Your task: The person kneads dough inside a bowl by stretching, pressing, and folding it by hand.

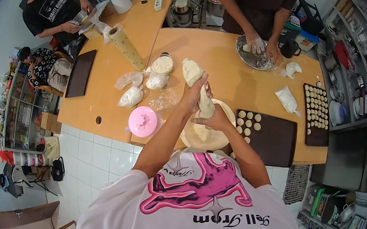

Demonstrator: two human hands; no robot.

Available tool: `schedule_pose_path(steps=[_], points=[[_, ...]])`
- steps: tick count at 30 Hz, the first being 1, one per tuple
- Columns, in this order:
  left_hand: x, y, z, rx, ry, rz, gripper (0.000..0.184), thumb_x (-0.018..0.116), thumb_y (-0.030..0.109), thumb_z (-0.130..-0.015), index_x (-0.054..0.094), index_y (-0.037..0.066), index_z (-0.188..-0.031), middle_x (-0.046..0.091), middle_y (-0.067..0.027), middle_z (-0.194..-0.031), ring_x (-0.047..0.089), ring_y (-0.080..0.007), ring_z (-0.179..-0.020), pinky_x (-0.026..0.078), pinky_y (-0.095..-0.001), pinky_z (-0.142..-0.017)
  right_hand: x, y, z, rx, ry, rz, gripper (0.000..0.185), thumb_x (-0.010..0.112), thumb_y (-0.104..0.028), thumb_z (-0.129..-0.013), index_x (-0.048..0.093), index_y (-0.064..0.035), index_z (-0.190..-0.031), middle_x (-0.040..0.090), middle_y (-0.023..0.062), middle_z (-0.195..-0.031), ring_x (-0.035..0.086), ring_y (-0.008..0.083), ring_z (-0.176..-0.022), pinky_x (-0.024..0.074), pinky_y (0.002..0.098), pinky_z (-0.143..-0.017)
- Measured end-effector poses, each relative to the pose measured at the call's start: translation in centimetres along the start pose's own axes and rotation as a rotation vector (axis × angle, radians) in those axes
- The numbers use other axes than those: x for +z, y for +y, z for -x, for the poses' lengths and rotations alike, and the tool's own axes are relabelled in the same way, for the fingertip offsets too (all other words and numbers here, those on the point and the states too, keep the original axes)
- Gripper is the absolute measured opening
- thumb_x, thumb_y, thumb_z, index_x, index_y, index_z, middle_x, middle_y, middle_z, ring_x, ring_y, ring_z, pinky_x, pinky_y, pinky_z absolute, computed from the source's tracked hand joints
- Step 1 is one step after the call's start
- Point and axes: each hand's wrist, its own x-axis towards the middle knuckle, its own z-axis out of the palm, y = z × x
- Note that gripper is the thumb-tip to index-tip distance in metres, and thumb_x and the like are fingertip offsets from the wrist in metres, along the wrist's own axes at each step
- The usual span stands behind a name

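Note:
A long piece of pale dough (pixel 192 72) is stretched between my two hands above a round, light-coloured basin (pixel 220 142). My left hand (pixel 194 93) grips it near its upper end, with a thick lump standing above the fingers. Lower down, my right hand (pixel 214 118) is closed around the hanging part. More dough (pixel 201 132) lies in the basin beneath. Just right of the basin, a dark tray (pixel 273 138) holds several round dough pieces at its left side.
Left of the basin stand a pink lid (pixel 142 121), flour bags (pixel 131 96) and a white tub (pixel 162 64). A co-worker's hands work in a metal bowl (pixel 255 59) across the table. A full tray (pixel 316 114) lies far right; another person handles a container at left.

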Motion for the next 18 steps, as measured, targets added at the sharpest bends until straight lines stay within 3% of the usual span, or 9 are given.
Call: schedule_pose_path(steps=[2,8,11,14,17,18], points=[[0.1,0.7,-0.1,0.037,-0.024,-0.066,0.021,0.064,0.025,-0.087,0.048,0.011,-0.086,0.046,-0.0005,-0.059,0.047,-0.0138,-0.045,0.042,-0.0278,-0.043,0.9,-0.2,0.0,-0.044,0.116,0.075,0.047,0.080,-0.034,-0.067,0.062,0.0014,-0.091,0.064,0.0112,-0.075,0.062,0.0182,-0.069,0.0484,0.0342,-0.063],[1.2,1.6,-1.1,0.116,-0.031,-0.065,0.021,0.065,0.022,-0.086,0.048,0.011,-0.087,0.045,-0.0008,-0.059,0.045,-0.0136,-0.045,0.041,-0.0291,-0.043,0.6,-0.2,1.5,0.071,0.185,-0.071,0.042,0.078,-0.029,-0.070,0.062,0.0025,-0.092,0.065,0.0119,-0.078,0.062,0.0192,-0.073,0.0481,0.0338,-0.068],[1.8,1.9,-0.8,0.146,-0.072,-0.025,0.020,0.066,0.020,-0.085,0.049,0.010,-0.091,0.047,-0.0007,-0.063,0.047,-0.0125,-0.051,0.043,-0.0293,-0.047,-0.5,-0.5,1.4,0.088,0.072,-0.142,0.040,0.076,-0.014,-0.072,0.060,0.0000,-0.106,0.064,0.0048,-0.088,0.060,0.0120,-0.082,0.0479,0.0300,-0.071],[1.7,2.4,-0.8,0.183,-0.170,-0.101,0.021,0.065,0.019,-0.085,0.050,0.010,-0.096,0.049,-0.0004,-0.070,0.050,-0.0114,-0.059,0.045,-0.0291,-0.053,-1.6,-1.0,2.4,-0.096,0.023,-0.284,0.051,0.076,-0.011,-0.073,0.055,-0.0006,-0.118,0.064,0.0031,-0.096,0.059,0.0113,-0.091,0.0470,0.0296,-0.081],[1.3,2.3,-0.8,0.148,-0.259,-0.074,0.023,0.065,0.018,-0.085,0.050,0.010,-0.100,0.050,-0.0003,-0.074,0.051,-0.0111,-0.063,0.046,-0.0287,-0.056,-3.3,0.9,0.9,0.042,-0.253,-0.376,0.059,0.079,-0.013,-0.071,0.053,-0.0010,-0.124,0.063,0.0016,-0.099,0.059,0.0126,-0.095,0.0455,0.0298,-0.087],[1.2,2.4,-0.6,0.122,-0.284,-0.043,0.023,0.065,0.018,-0.085,0.050,0.010,-0.101,0.051,-0.0003,-0.076,0.051,-0.0111,-0.064,0.046,-0.0286,-0.057,-3.5,0.0,0.9,0.001,-0.260,-0.317,0.057,0.080,-0.014,-0.070,0.055,-0.0008,-0.119,0.063,0.0028,-0.102,0.059,0.0136,-0.095,0.0462,0.0305,-0.086]])
